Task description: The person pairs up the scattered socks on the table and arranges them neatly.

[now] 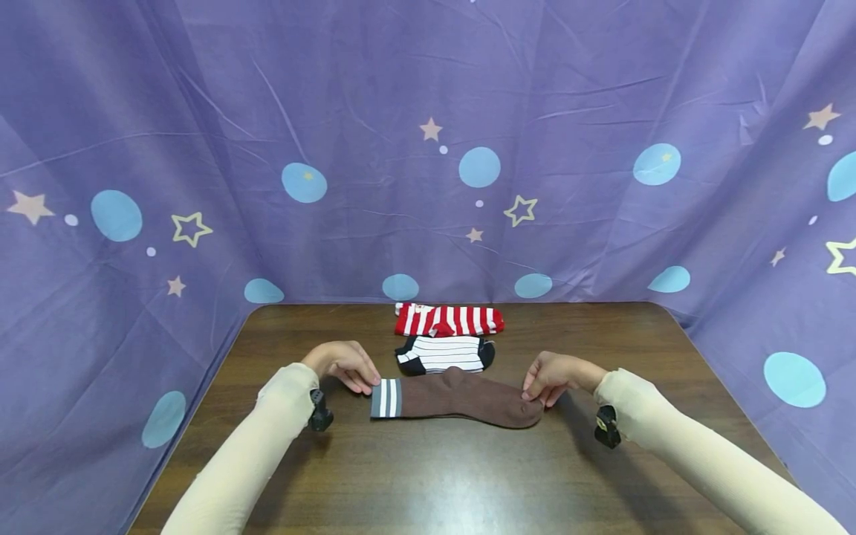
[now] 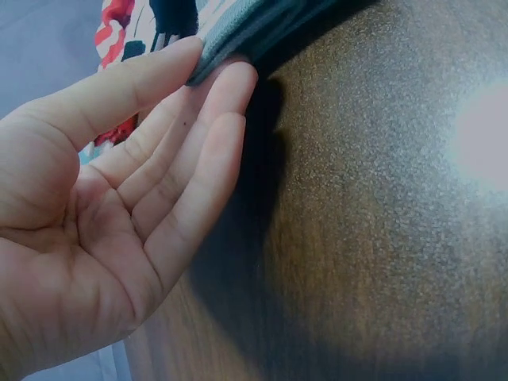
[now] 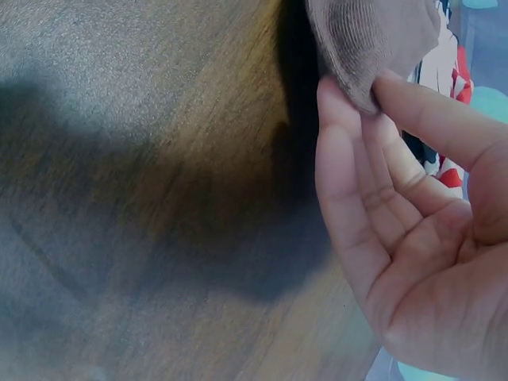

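A brown sock (image 1: pixel 435 395) with a grey cuff and white stripes stretches sideways between both hands, close over the table. At its cuff end, my left hand (image 1: pixel 349 365) pinches the corner between thumb and fingers; the grey edge (image 2: pixel 218 55) shows between them in the left wrist view. My right hand (image 1: pixel 558 377) pinches the toe end, and the ribbed brown toe (image 3: pixel 357 48) sits between thumb and fingertips in the right wrist view. Just behind the brown sock lie white socks (image 1: pixel 446 354) with black lines, heel and toe.
Red and white striped socks (image 1: pixel 461 320) lie farther back, near the table's far edge. The brown wooden table (image 1: pixel 374 475) reflects light at the front. A purple curtain (image 1: pixel 401 148) with stars and blue dots hangs behind and at both sides.
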The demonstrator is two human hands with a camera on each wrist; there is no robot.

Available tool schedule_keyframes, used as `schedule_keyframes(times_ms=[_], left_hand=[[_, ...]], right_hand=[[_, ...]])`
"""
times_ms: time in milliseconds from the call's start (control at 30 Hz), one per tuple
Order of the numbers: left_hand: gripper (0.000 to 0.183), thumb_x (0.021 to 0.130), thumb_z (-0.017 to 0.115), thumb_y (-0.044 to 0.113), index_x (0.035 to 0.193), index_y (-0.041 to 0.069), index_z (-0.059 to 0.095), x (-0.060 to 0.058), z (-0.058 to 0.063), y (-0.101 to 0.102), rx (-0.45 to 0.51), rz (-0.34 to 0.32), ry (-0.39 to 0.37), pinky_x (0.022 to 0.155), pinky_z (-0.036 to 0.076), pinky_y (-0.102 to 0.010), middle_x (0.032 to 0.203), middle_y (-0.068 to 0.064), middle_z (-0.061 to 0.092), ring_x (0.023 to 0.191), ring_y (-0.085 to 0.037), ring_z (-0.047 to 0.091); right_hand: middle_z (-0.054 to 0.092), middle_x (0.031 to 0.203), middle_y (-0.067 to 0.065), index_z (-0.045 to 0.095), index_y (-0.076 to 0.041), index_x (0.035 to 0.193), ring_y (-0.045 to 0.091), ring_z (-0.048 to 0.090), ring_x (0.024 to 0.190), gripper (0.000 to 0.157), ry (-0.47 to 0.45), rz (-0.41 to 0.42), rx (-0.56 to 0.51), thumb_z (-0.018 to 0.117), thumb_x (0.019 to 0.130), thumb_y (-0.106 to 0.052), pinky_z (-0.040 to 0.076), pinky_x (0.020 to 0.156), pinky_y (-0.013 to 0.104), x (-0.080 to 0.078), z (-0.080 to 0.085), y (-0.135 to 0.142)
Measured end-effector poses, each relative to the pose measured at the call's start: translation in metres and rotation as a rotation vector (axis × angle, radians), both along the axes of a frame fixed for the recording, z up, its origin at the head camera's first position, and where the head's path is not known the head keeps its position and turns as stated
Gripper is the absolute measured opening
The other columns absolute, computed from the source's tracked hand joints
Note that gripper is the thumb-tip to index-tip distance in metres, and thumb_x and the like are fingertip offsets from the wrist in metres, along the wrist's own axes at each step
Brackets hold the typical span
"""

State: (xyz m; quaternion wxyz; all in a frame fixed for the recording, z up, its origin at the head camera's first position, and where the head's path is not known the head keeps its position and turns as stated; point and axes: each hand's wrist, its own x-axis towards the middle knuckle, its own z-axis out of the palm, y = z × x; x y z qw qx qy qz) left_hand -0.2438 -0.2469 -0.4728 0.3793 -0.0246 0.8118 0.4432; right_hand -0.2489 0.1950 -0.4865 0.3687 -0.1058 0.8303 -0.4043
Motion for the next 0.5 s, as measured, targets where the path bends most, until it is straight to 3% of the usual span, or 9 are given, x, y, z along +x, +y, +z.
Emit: schedule_keyframes(times_ms=[300,500], left_hand=[[0.012,0.088,0.076,0.004,0.097,-0.004,0.076,0.0012,-0.0009,0.0035,-0.082,0.008,0.040,0.062,0.061,-0.020,0.074,-0.005,0.075,0.063,-0.009,0.071],[0.012,0.087,0.077,0.004,0.096,-0.005,0.077,0.0039,0.0000,0.0063,-0.121,0.012,0.070,0.059,0.060,-0.020,0.072,-0.004,0.075,0.060,-0.007,0.068]], right_hand=[[0.066,0.059,-0.002,0.073,-0.002,0.078,0.008,0.061,0.052,0.009,0.085,-0.015,0.068,0.080,0.082,-0.004,0.054,0.049,0.020,0.0031,-0.0066,-0.0060],[0.068,0.060,0.000,0.073,-0.002,0.075,0.011,0.063,0.053,0.009,0.144,-0.020,0.106,0.080,0.081,-0.003,0.058,0.051,0.026,0.0062,-0.0058,-0.0098]])
